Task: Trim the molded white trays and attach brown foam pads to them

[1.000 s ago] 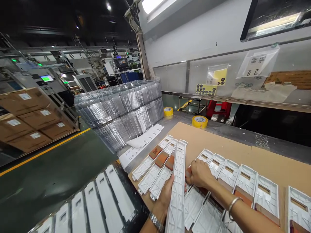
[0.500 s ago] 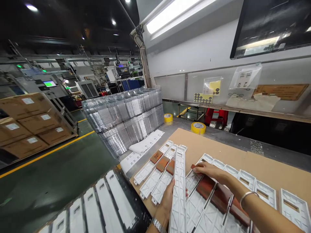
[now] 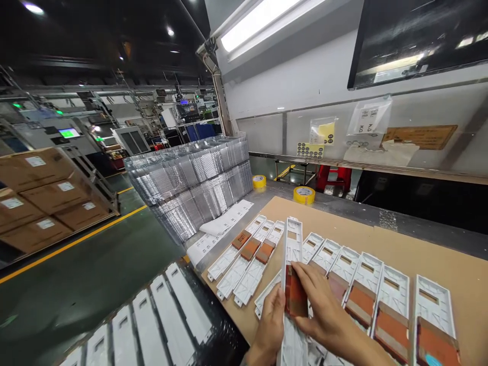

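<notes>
A long white plastic part is held upright at a slant in front of me. My left hand grips its left edge. My right hand is closed on a reddish-brown block that lies against the inner face of this part. To the left, several similar white parts lie on brown cardboard, each with a brown block such as this one. More white parts with blocks lie in a row on the right, partly behind my right hand.
Two yellow tape rolls stand behind the cardboard. Stacked clear trays and printed label sheets are at the left. White parts lie on a black surface at lower left.
My right hand has moved left with a block from the right row and set it against the held part. That part has turned to show its inner side. The view has shifted slightly.
</notes>
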The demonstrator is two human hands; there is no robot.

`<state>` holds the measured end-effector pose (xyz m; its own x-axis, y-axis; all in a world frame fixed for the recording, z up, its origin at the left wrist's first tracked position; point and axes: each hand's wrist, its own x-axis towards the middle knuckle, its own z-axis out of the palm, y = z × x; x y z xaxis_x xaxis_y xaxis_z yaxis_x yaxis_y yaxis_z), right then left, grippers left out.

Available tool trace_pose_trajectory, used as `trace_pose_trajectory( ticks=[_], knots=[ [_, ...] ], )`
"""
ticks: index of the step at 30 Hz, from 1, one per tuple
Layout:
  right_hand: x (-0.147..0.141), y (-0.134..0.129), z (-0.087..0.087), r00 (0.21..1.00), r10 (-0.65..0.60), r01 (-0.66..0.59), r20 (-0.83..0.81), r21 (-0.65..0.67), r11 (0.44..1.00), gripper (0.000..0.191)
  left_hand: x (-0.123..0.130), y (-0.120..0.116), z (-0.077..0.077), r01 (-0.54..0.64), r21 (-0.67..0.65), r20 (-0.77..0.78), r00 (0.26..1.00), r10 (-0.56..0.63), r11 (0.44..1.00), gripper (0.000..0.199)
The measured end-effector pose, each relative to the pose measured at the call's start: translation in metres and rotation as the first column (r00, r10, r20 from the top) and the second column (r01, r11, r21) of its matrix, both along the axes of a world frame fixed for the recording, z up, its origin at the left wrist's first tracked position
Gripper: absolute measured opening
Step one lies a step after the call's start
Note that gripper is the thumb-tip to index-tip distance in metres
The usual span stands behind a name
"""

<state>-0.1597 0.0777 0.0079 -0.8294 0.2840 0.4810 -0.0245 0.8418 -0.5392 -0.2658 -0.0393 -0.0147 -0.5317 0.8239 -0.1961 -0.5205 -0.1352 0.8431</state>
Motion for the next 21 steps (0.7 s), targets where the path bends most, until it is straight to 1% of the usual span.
trace_pose_trajectory(
  ticks=[1,3,6,8,10,11,12,14,15,16,18,19,21],
  knots=[
    [0.001,-0.003,-0.002,1.000,-0.014,0.014,-0.013,0.012,1.000,0.092,0.004,-0.001,0.004,0.009,0.028,-0.035,0.999,-0.008,1.000,0.065],
    [0.004,-0.007,-0.004,0.999,-0.034,0.035,-0.034,0.017,0.999,0.094,0.009,-0.002,0.013,0.073,0.099,-0.128,0.990,-0.061,0.992,0.064],
    [0.015,-0.010,0.001,0.998,-0.041,0.040,-0.040,-0.017,0.999,0.094,0.016,-0.005,0.024,0.167,0.175,-0.214,0.968,-0.128,0.970,0.062],
    [0.023,-0.011,0.010,0.999,-0.034,0.032,-0.027,-0.075,0.997,0.087,0.021,-0.009,0.028,0.184,0.184,-0.210,0.967,-0.145,0.965,0.063],
    [0.026,-0.012,0.019,0.996,-0.083,0.078,-0.021,-0.172,0.982,0.075,0.027,-0.014,0.027,0.198,0.162,-0.202,0.966,-0.163,0.967,0.067],
    [0.025,-0.014,0.023,0.989,-0.144,0.135,-0.022,-0.233,0.963,0.070,0.030,-0.017,0.026,0.201,0.142,-0.211,0.963,-0.169,0.969,0.070],
    [0.021,-0.017,0.025,0.974,-0.223,0.207,-0.021,-0.297,0.932,0.067,0.034,-0.021,0.024,0.198,0.116,-0.235,0.957,-0.167,0.973,0.072],
    [0.011,-0.026,0.028,0.926,-0.377,0.340,-0.008,-0.416,0.844,0.061,0.039,-0.030,0.021,0.168,0.034,-0.305,0.941,-0.149,0.985,0.072],
    [0.005,-0.032,0.029,0.904,-0.428,0.381,0.003,-0.465,0.800,0.060,0.041,-0.034,0.020,0.145,-0.011,-0.332,0.933,-0.141,0.989,0.070],
    [-0.001,-0.038,0.030,0.888,-0.459,0.403,0.015,-0.504,0.764,0.058,0.042,-0.039,0.018,0.125,-0.056,-0.348,0.928,-0.136,0.991,0.068],
    [-0.009,-0.051,0.029,0.877,-0.478,0.417,0.042,-0.559,0.716,0.056,0.043,-0.046,0.015,0.089,-0.136,-0.353,0.926,-0.132,0.987,0.062],
    [-0.013,-0.055,0.029,0.878,-0.475,0.416,0.054,-0.576,0.703,0.055,0.043,-0.049,0.013,0.072,-0.156,-0.351,0.928,-0.124,0.985,0.059],
    [-0.018,-0.061,0.024,0.890,-0.450,0.399,0.072,-0.597,0.696,0.054,0.043,-0.051,0.005,0.019,-0.149,-0.355,0.932,-0.072,0.989,0.054]
  ],
)
